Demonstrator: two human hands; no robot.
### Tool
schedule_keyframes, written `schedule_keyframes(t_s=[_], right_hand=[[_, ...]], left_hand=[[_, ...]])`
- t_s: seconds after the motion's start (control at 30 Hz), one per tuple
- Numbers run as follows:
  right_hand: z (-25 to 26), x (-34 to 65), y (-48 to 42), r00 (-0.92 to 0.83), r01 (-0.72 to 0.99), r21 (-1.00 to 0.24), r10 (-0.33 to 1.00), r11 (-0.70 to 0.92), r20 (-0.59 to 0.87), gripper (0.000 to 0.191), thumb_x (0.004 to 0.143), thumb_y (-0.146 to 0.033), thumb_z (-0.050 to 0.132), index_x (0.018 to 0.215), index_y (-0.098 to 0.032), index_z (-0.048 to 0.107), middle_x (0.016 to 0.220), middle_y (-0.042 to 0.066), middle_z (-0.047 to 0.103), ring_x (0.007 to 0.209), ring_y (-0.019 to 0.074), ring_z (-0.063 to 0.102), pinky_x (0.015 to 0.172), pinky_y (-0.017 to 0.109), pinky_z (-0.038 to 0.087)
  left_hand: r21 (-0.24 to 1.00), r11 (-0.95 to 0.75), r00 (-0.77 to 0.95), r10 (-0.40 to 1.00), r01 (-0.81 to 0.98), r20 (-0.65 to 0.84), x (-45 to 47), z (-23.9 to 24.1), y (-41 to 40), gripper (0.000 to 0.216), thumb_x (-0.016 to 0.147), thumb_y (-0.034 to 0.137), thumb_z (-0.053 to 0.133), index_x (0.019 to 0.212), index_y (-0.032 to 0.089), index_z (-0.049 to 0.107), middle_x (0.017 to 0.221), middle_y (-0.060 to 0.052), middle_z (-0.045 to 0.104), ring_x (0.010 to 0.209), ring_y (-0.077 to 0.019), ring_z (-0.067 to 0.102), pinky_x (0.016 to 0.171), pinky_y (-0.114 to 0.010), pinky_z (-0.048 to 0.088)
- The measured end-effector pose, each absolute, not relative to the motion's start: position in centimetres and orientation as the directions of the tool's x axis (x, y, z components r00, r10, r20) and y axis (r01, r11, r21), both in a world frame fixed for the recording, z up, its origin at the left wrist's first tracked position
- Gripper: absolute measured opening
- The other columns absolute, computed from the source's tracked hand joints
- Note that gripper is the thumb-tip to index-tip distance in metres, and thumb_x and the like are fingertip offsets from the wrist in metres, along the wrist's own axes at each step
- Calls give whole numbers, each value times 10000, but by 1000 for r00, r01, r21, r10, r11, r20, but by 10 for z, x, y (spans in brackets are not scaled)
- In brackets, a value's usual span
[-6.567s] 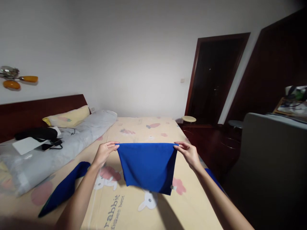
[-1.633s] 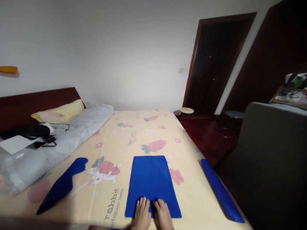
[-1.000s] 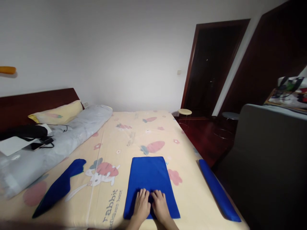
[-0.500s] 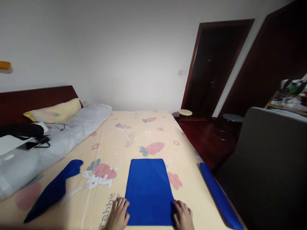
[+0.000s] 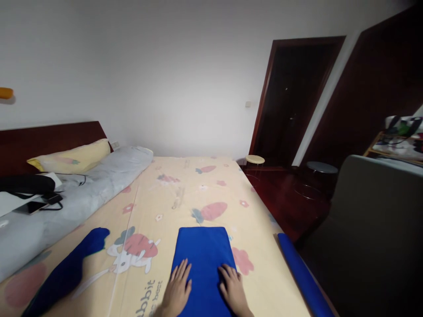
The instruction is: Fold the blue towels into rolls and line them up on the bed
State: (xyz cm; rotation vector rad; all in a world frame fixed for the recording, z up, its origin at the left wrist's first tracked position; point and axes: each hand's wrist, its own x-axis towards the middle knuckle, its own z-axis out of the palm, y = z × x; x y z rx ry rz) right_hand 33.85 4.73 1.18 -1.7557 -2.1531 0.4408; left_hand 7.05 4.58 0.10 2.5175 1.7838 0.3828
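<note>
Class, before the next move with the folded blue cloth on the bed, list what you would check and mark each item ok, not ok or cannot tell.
1. Folded blue cloth lies flat on the bed sheet: ok.
2. Left hand rests flat on the cloth: ok.
3. Right hand rests flat on the cloth: ok.
4. Cloth's far edge is straight: ok.
5. Cloth's near edge is aligned: cannot tell, out of frame.
6. Other blue pieces, the left one and the right one, lie apart from the cloth: ok.
</note>
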Motion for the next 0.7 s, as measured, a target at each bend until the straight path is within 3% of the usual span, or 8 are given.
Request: schedule_keyframes(t_s=[0.23, 0.33, 0.5, 0.6, 0.7], right_hand=[[2, 382, 44, -126, 900, -409, 989, 149, 81, 466, 875, -314, 378, 1303, -277, 557, 1397, 87, 545, 1286, 275, 487, 1063, 521, 348], [22, 343, 68, -202, 873, -437, 976, 218, 82, 482, 877, -284, 353, 1318, -257, 545, 1451, 81, 490, 1340, 251, 432, 1104, 493, 313], [43, 281, 110, -397, 807, -490, 917, 330, -35, 616, 848, -205, 356, 1460, -277, 345, 1581, 21, 241, 1460, 204, 204, 1173, 469, 203], [32, 295, 122, -363, 834, -462, 931, 302, -47, 559, 920, -387, 347, 1465, -262, 335, 1576, 46, 230, 1462, 226, 189, 1179, 483, 181], [14, 340, 124, -219, 885, -423, 976, 194, -11, 606, 936, -562, 272, 1469, -276, 312, 1570, 49, 242, 1453, 240, 215, 1175, 531, 175]], left_hand=[[7, -360, 346, 902, 933, 259, 13, 5, 35, 576, 956, 309, 337, 1485, 402, 130, 1530, 65, 366, 1379, -167, 394, 1123, -401, 352], [37, -350, 330, 909, 936, 254, 45, 14, 58, 645, 920, 235, 353, 1495, 367, 92, 1559, 42, 305, 1409, -188, 345, 1137, -431, 327], [138, -292, 279, 955, 946, 105, 104, 16, 104, 611, 919, 209, 291, 1502, 269, 118, 1584, 0, 213, 1451, -183, 244, 1168, -433, 292], [162, -201, 199, 979, 966, 29, 94, 13, 112, 531, 971, 366, 233, 1493, 297, 163, 1580, -5, 227, 1449, -206, 249, 1168, -492, 278], [164, -179, 172, 983, 970, 58, 57, 10, 107, 516, 980, 445, 218, 1483, 372, 131, 1582, 26, 232, 1449, -201, 251, 1168, -517, 264]])
